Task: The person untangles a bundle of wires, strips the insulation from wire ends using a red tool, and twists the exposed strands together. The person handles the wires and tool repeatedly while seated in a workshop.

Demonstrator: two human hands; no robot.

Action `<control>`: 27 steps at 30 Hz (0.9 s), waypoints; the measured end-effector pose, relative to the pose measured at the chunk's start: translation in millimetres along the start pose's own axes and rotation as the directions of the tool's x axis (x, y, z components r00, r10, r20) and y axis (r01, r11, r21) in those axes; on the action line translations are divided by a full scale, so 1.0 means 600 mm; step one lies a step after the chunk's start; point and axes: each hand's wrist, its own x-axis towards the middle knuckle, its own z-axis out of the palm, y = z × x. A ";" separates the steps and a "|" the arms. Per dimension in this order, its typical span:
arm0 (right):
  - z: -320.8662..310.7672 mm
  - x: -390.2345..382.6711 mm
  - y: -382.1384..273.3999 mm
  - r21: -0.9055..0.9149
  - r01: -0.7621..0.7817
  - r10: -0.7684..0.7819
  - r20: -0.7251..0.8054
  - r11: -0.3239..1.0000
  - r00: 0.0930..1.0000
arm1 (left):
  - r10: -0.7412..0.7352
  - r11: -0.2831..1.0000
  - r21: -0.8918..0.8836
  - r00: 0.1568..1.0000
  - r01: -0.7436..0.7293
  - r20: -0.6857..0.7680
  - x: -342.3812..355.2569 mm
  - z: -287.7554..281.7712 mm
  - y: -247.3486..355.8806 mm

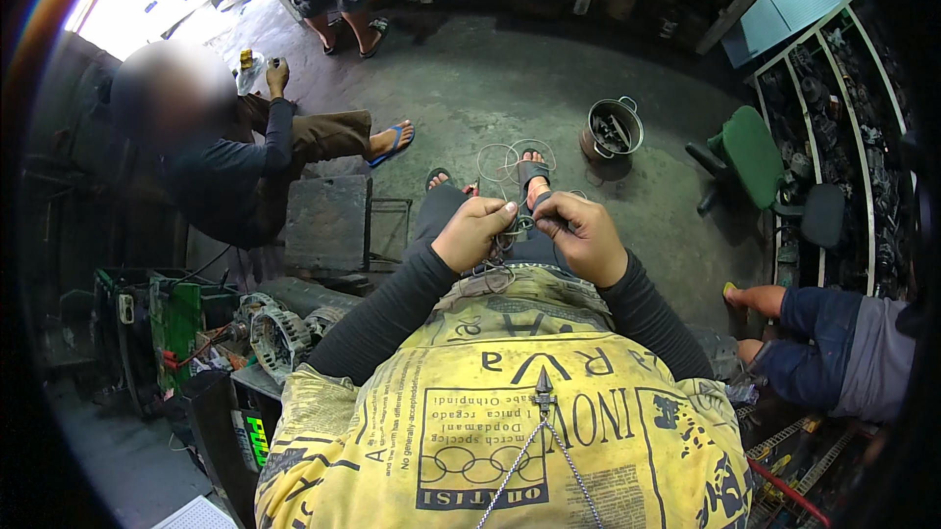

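Observation:
Both hands are raised above my lap, working on a thin, pale wire or cord. My left hand is closed, thumb against the curled fingers, pinching part of it. Facing it, my right hand is also closed, with thumb and index finger together on the same strand. A small tangle of the strand sits between the hands, and more of it hangs near my lap. Looser loops extend beyond the hands, over the floor by my sandalled feet. The strand's exact material is too fine to make out.
A metal pot with dark parts stands ahead right, near a green chair. Shelves of parts line the right. At left are a seated person, a dark block and a metal housing. Two more people are nearby.

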 end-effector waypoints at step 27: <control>-0.019 -0.018 0.007 -0.028 0.189 -0.190 -0.053 0.982 0.980 | -0.281 0.752 -0.584 0.950 0.306 0.136 -0.006 0.029 0.037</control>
